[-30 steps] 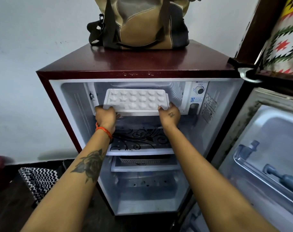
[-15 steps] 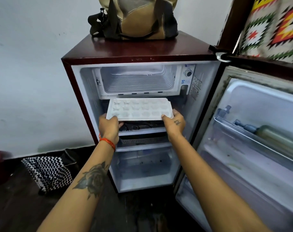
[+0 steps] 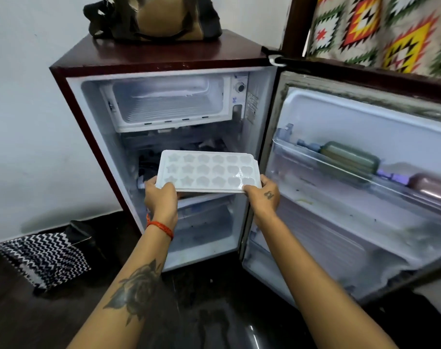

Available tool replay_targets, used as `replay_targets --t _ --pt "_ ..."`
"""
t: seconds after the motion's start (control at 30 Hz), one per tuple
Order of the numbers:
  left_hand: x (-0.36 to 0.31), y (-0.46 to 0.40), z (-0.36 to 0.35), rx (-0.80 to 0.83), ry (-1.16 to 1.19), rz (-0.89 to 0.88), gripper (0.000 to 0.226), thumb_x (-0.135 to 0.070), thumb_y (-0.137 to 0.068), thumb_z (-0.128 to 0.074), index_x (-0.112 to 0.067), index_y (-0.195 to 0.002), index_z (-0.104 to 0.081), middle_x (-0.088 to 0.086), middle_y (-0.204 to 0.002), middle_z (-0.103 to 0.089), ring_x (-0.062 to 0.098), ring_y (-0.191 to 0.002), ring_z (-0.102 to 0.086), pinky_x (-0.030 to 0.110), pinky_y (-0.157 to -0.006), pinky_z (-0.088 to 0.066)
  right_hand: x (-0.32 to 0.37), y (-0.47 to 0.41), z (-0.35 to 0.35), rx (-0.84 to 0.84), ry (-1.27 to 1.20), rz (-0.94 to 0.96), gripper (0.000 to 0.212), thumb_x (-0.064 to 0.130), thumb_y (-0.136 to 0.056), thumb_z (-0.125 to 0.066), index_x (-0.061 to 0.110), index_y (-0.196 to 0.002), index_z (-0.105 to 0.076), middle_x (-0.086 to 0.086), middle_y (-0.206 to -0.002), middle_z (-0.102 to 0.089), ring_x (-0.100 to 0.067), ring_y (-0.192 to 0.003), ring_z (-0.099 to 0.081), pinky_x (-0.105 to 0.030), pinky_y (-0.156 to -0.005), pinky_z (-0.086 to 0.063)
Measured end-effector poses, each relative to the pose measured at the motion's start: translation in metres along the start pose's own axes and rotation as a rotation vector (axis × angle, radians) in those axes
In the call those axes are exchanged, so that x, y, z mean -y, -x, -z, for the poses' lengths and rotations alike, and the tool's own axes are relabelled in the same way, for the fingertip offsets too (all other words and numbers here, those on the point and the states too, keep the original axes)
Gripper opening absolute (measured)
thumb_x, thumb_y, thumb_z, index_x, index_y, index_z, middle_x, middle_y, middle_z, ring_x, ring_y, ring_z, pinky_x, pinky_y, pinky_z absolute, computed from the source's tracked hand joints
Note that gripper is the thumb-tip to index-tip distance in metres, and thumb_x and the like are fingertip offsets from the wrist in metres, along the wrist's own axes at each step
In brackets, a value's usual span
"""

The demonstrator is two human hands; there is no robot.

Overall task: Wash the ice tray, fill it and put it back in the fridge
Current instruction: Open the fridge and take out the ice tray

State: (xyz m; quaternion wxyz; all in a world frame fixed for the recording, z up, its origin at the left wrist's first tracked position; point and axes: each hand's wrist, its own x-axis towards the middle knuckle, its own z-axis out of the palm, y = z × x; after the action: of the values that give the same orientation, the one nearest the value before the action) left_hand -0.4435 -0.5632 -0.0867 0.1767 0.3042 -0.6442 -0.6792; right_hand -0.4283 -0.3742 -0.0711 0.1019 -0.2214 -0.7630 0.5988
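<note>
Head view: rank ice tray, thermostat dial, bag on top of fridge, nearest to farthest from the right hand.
From the right hand:
1. Ice tray, gripped at its right near corner, in front of the open fridge.
2. Thermostat dial, up beside the freezer box, on its right.
3. Bag, on the fridge top, farthest back.

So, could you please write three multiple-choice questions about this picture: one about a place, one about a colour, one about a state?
1. Where is the ice tray?
A. inside the freezer box
B. held in front of the open fridge
C. on the floor

2. What colour is the band on the left wrist?
A. orange
B. green
C. white

3. How is the fridge door?
A. shut
B. removed
C. open

Answers:
1 B: the left hand and right hand grip its near corners, outside the freezer box.
2 A: it looks orange.
3 C: the inner door shelves show.
</note>
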Motion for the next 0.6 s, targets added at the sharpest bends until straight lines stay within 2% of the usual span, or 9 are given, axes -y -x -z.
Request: replay_targets --t 0.03,0.1,0.13,0.2,0.3,0.4,0.5,0.6 --pt "0.003 0.009 -0.001 0.011 0.013 0.012 0.036 -0.002 -0.083 -0.044 -0.012 -0.117 -0.053 -0.001 -0.098 -0.059 0.015 -0.078 -0.058 0.033 -0.072 -0.053 -0.005 0.005 0.008 -0.009 -0.008 -0.008 0.024 0.005 -0.076 -0.061 0.019 -0.095 -0.065 -0.005 -0.091 -0.069 -0.022 -0.077 -0.062 -0.024 -0.059 -0.053" --pt "0.006 0.024 -0.003 0.046 0.056 0.029 0.038 0.000 -0.084 -0.044 -0.007 -0.121 -0.051 0.004 -0.103 -0.059 0.019 -0.083 -0.059 0.035 -0.075 -0.054 -0.013 0.013 0.024 -0.033 -0.021 -0.021 0.023 0.006 -0.074 -0.063 0.020 -0.093 -0.065 -0.004 -0.088 -0.069 -0.024 -0.080 -0.066 -0.036 -0.070 -0.058" --pt "0.008 0.033 -0.004 0.059 0.057 0.045 0.038 0.000 -0.083 -0.045 -0.005 -0.119 -0.053 0.005 -0.102 -0.060 0.019 -0.083 -0.060 0.035 -0.075 -0.055 -0.017 0.018 0.032 -0.047 -0.024 -0.029 0.023 0.007 -0.073 -0.064 0.022 -0.090 -0.064 -0.003 -0.086 -0.069 -0.025 -0.081 -0.067 -0.041 -0.075 -0.058" --pt "0.013 0.052 -0.005 0.073 0.041 0.061 0.034 -0.002 -0.079 -0.047 -0.008 -0.112 -0.055 0.001 -0.095 -0.063 0.019 -0.081 -0.061 0.038 -0.075 -0.057 -0.025 0.029 0.052 -0.074 -0.019 -0.037 0.025 0.006 -0.071 -0.065 0.023 -0.090 -0.065 -0.001 -0.084 -0.068 -0.024 -0.081 -0.067 -0.044 -0.077 -0.058" --pt "0.022 0.086 0.000 0.114 -0.010 0.062 0.042 -0.010 -0.073 -0.049 -0.009 -0.114 -0.058 0.005 -0.102 -0.066 0.022 -0.086 -0.064 0.041 -0.076 -0.058 -0.038 0.051 0.085 -0.121 -0.012 -0.034 0.025 0.006 -0.071 -0.064 0.023 -0.089 -0.064 0.000 -0.084 -0.067 -0.024 -0.081 -0.065 -0.038 -0.074 -0.057" --pt "0.030 0.121 0.005 0.142 -0.004 0.066 0.039 -0.004 -0.078 -0.050 -0.008 -0.116 -0.056 0.005 -0.103 -0.063 0.022 -0.089 -0.063 0.037 -0.073 -0.058 -0.052 0.076 0.115 -0.171 -0.021 -0.037 0.025 0.006 -0.072 -0.064 0.023 -0.091 -0.064 0.000 -0.084 -0.066 -0.024 -0.081 -0.064 -0.036 -0.072 -0.056" --pt "0.037 0.152 0.012 0.174 -0.005 0.078 0.032 -0.003 -0.078 -0.051 -0.013 -0.108 -0.056 0.002 -0.096 -0.062 0.024 -0.092 -0.063 0.042 -0.080 -0.058 -0.066 0.102 0.141 -0.208 -0.051 -0.048 0.027 0.006 -0.074 -0.063 0.023 -0.095 -0.064 0.002 -0.085 -0.065 -0.018 -0.077 -0.061 -0.025 -0.062 -0.052" --pt "0.047 0.177 0.018 0.223 -0.012 0.091 0.033 -0.003 -0.078 -0.051 -0.015 -0.108 -0.053 0.006 -0.105 -0.062 0.026 -0.099 -0.062 0.045 -0.086 -0.055 -0.079 0.124 0.163 -0.245 -0.070 -0.065 0.030 0.005 -0.075 -0.062 0.019 -0.101 -0.066 0.002 -0.089 -0.067 -0.016 -0.077 -0.060 -0.018 -0.056 -0.044"
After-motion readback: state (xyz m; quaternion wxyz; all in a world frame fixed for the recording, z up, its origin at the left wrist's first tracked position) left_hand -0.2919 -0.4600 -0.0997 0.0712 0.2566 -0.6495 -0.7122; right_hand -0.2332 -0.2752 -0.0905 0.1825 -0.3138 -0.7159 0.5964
